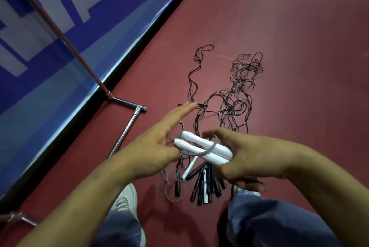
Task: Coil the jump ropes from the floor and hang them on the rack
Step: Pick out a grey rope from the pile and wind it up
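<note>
Both bare forearms reach in from the lower frame and converge mid-view. Left hand (157,143) flat, fingers (179,113) straight and close together, pointing forward and away; thumb lies just beside the tapered tips of two white plastic jump-rope handles (201,148). Right hand (241,159) back-up, digits curled round the handles' other ends, wrist roughly straight.

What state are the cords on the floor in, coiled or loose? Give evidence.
Loose. The dark cords sprawl in tangled, irregular loops across the red floor, none wound into a neat coil.
</note>
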